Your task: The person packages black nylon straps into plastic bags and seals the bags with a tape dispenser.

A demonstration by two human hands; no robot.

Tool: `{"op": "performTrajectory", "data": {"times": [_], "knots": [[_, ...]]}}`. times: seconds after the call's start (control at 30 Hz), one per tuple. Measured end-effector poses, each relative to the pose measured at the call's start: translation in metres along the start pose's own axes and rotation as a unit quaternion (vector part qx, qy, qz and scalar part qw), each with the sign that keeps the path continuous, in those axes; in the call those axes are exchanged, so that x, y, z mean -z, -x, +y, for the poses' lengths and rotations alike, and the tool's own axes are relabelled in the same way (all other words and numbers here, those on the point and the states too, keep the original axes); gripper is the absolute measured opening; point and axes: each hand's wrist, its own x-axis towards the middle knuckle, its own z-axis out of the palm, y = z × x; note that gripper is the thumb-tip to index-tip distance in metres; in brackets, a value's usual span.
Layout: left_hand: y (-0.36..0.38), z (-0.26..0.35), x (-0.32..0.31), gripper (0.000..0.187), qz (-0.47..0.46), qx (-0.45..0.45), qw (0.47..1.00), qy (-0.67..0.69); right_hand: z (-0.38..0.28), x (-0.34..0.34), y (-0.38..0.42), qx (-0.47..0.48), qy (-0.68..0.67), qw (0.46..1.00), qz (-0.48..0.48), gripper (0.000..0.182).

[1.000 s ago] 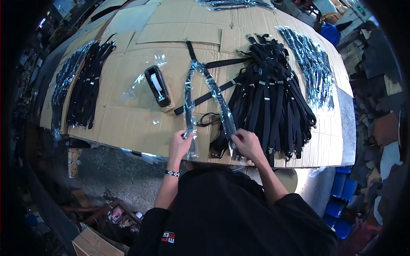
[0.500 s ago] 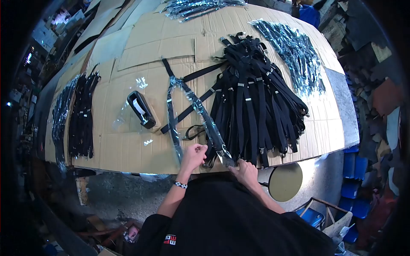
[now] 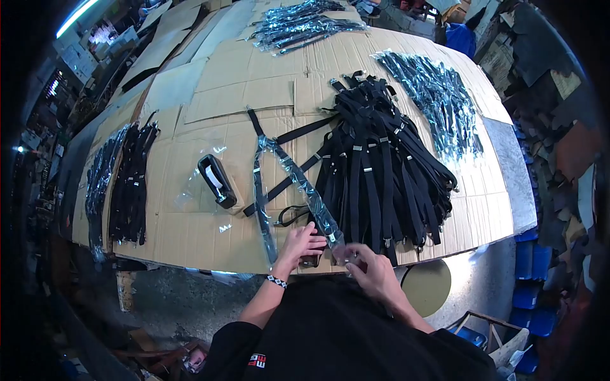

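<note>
A pair of black suspenders (image 3: 306, 185) lies spread in a Y shape near the table's front edge, its two long straps in clear plastic sleeves. My left hand (image 3: 301, 248) rests between the two sleeved straps, fingers stretched out toward the right one and holding nothing. At the lower end of that right strap, my right hand (image 3: 373, 272) has thumb and fingers closed around the clear sleeve end; the fingertips partly hide it. A large heap of black suspenders (image 3: 375, 171) with metal clips lies just beyond my right hand.
A black tape dispenser (image 3: 217, 182) stands left of the suspenders, beside scraps of clear plastic. Bagged suspenders lie in piles at the right (image 3: 438, 105), at the back (image 3: 302, 25) and at the left (image 3: 103, 187). Cardboard (image 3: 184, 241) covers the table.
My left hand has opened from a pinch, its fingers now extended toward the right strap. My right hand has turned at the sleeve end. The view has tilted up slightly.
</note>
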Motion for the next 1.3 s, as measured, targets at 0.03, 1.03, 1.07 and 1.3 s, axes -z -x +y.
{"op": "performTrajectory", "data": {"times": [0.03, 1.03, 1.07, 1.3], "knots": [[0.001, -0.002, -0.003, 0.052, -0.020, -0.006, 0.999, 0.045, -0.008, 0.003, 0.002, 0.001, 0.008, 1.000, 0.015, 0.034], [0.029, -0.022, 0.010, 0.034, -0.055, -0.060, 0.974, 0.211, 0.049, -0.071, -0.102, 0.065, -0.069, 0.995, -0.037, 0.028], [0.026, -0.026, 0.011, 0.030, -0.045, -0.069, 0.979, 0.189, 0.047, -0.072, -0.101, 0.059, -0.070, 0.995, -0.040, 0.028], [0.015, -0.037, 0.015, 0.014, -0.047, -0.069, 0.986, 0.145, 0.035, -0.081, -0.114, 0.050, -0.066, 0.997, -0.006, 0.026]]}}
